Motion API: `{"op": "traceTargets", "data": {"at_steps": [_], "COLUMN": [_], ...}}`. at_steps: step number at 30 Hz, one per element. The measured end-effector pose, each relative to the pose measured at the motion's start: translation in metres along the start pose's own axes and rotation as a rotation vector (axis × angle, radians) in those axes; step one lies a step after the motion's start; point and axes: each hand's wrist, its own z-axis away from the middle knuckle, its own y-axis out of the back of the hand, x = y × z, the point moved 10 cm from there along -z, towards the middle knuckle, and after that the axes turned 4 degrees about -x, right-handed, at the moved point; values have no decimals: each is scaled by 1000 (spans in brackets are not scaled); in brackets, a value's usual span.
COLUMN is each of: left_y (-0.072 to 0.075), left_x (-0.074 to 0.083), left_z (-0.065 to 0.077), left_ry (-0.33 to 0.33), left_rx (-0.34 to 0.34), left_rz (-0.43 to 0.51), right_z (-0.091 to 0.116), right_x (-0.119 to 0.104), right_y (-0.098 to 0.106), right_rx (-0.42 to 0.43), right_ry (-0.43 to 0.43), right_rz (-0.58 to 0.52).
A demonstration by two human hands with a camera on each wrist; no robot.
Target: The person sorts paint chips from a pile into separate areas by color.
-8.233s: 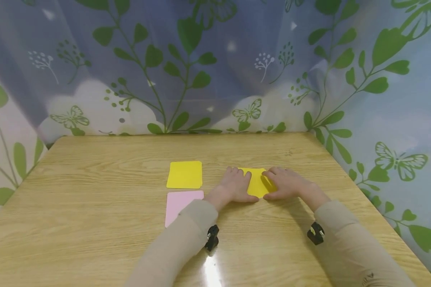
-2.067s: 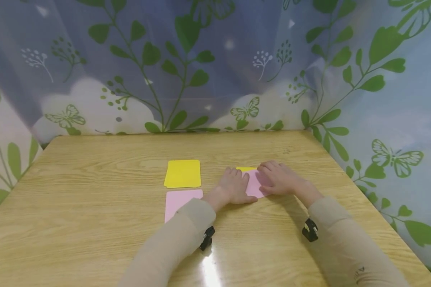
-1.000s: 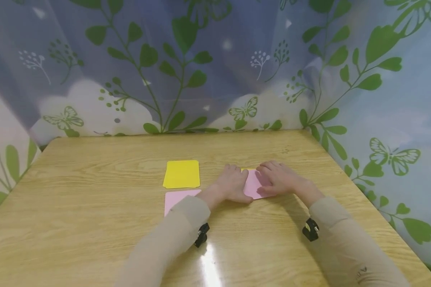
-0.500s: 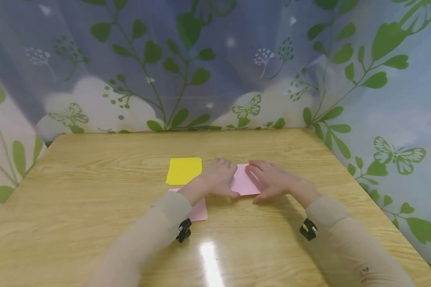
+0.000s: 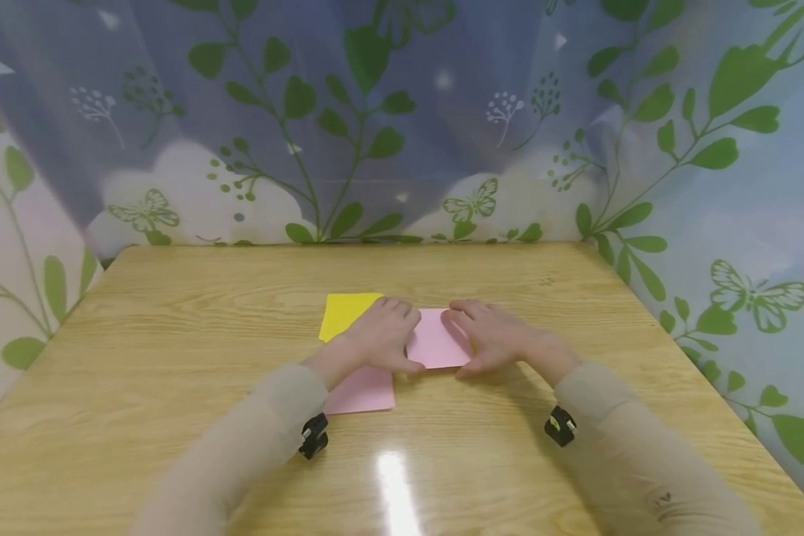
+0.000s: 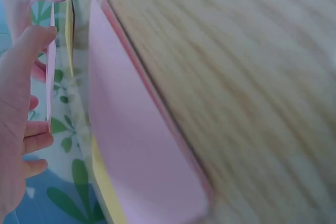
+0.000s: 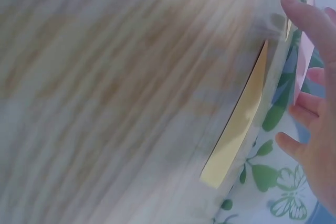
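Observation:
My left hand [image 5: 385, 331] and right hand [image 5: 492, 339] hold a pink square sheet of paper [image 5: 438, 339] between them, each pinching a side edge with thumb and fingers. Both wrist views show the pink sheet [image 7: 304, 61] raised above the table. Under my right hand lies a yellow paper [image 7: 236, 129] on the table, mostly hidden in the head view. To the left are a yellow square stack [image 5: 345, 313] and, nearer, a pink square stack [image 5: 362, 388]. My left hand and forearm partly cover both. The pink stack [image 6: 142, 124] looks layered in the left wrist view.
A wooden table [image 5: 194, 327] carries all the papers. Patterned curtains [image 5: 402, 134] hang along its back and right side. A bright reflection lies on the tabletop near the front.
Earlier both hands were on yellow paper at the right, then on a pink sheet over it. In the last second they have carried the pink sheet left, toward the two stacks.

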Motion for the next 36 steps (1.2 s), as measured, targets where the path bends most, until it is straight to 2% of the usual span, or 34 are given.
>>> {"op": "traceTargets", "data": {"at_steps": [5, 14, 20, 27, 31, 36], "left_y": [-1, 3, 4, 8, 9, 2], "left_x": [-7, -26, -33, -32, -29, -30], "left_z": [15, 45, 67, 100, 115, 123], "left_ry": [15, 47, 40, 15, 2, 28], "left_rx": [24, 58, 99, 158, 193, 156], "left_rz": [-22, 5, 10, 15, 23, 43], "right_z": [-11, -31, -42, -45, -46, -49], "right_x": [-11, -35, -56, -87, -102, -112], "right_y": [0, 7, 9, 3, 1, -3], "right_rx": [-5, 40, 49, 42, 39, 25], "right_ry": [27, 96, 132, 172, 196, 192], "right_rz": [-4, 31, 23, 56, 76, 104]}}
